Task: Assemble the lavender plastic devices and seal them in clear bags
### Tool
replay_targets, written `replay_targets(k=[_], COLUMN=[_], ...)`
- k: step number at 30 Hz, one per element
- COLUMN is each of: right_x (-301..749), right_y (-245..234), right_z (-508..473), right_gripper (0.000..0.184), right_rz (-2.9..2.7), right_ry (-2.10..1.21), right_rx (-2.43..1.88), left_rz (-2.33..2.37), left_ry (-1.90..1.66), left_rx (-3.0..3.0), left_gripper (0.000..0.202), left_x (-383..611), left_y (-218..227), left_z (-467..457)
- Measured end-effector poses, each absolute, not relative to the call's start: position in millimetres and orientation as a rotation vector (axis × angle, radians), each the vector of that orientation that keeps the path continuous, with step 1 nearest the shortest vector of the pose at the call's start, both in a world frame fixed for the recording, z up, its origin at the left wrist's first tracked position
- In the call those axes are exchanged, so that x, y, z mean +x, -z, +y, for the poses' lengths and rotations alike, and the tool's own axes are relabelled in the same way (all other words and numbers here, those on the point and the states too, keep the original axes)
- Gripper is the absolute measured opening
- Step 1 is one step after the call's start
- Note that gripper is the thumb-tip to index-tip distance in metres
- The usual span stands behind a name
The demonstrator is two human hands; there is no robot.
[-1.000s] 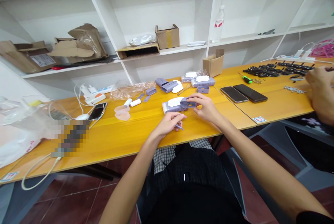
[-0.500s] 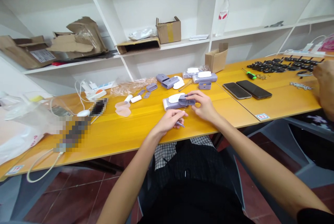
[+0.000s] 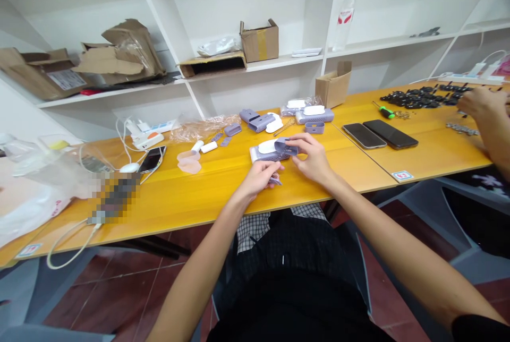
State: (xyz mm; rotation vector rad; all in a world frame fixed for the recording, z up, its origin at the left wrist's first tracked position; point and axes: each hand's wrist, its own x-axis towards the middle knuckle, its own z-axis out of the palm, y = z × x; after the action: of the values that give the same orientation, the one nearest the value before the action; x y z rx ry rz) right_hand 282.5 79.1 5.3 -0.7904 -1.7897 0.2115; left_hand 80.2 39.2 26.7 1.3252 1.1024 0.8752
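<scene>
Between the fingers of my right hand (image 3: 311, 157) is a hollow purple plastic sleeve (image 3: 285, 146), tilted in front of a purple and white device (image 3: 258, 154) that lies on the table. My left hand (image 3: 261, 176) pinches a small flat purple piece (image 3: 275, 179), mostly covered by the fingers. Behind my hands are an open purple plastic housing (image 3: 261, 123), a white plastic part (image 3: 274, 122), a thin gold-coloured coil (image 3: 285, 128) and another hollow purple sleeve (image 3: 314, 128).
Two phones (image 3: 389, 134) lie to the right, near a green screwdriver (image 3: 386, 112) and many black parts (image 3: 414, 97). Another person's hand (image 3: 484, 103) is at the far right. White cylinders (image 3: 208, 147) and pinkish pads (image 3: 189, 162) lie left; a shelf holds cardboard boxes (image 3: 260, 42).
The other person's hand has come into view over the black parts at the right. My hands keep hold of the purple pieces, the sleeve turned slightly. The view has shifted a little.
</scene>
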Motion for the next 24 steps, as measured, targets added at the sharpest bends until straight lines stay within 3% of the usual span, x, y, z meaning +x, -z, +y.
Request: replay_targets(k=[24], right_x=[269.6], right_y=[0.4], right_z=[74.9], right_gripper=[0.044], right_rz=[-1.791], right_ry=[-0.211], right_rx=[-0.781], left_rz=[1.064], left_ry=[-0.848], left_rx=[1.555], left_gripper=[0.031], left_x=[79.6], left_y=[-22.2], left_z=[37.8])
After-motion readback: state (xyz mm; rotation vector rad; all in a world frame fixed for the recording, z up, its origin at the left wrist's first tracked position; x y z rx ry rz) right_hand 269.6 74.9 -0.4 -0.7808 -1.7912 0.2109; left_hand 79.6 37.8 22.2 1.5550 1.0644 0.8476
